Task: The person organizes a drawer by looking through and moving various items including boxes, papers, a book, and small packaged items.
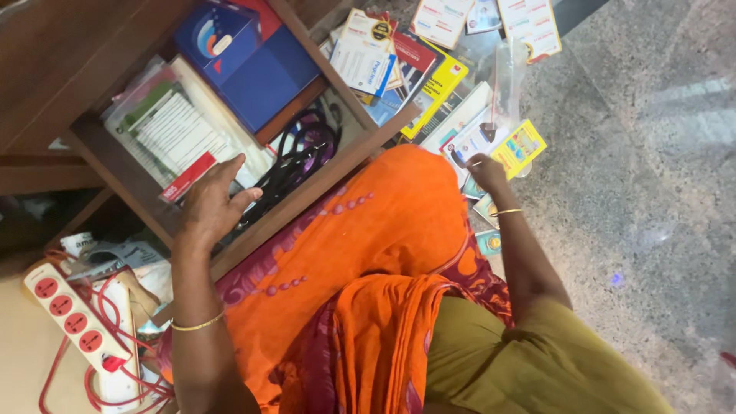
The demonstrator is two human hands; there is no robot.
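1. Resting flat in the open wooden drawer (pixel 230 253), the left hand (pixel 211 203) has its fingers spread and grips nothing; the fingertips touch a white printed booklet (pixel 180 134), just beside black cables (pixel 295 161).
2. Right hand (pixel 487 172) sits on loose cards (pixel 491 142) on the stone floor (pixel 636 192), beside the orange-clad knee; whether it pinches one I cannot tell.
3. Blue box (pixel 245 57) lies at the drawer's back.
4. White power strip (pixel 73 318) with red cord lies lower left.
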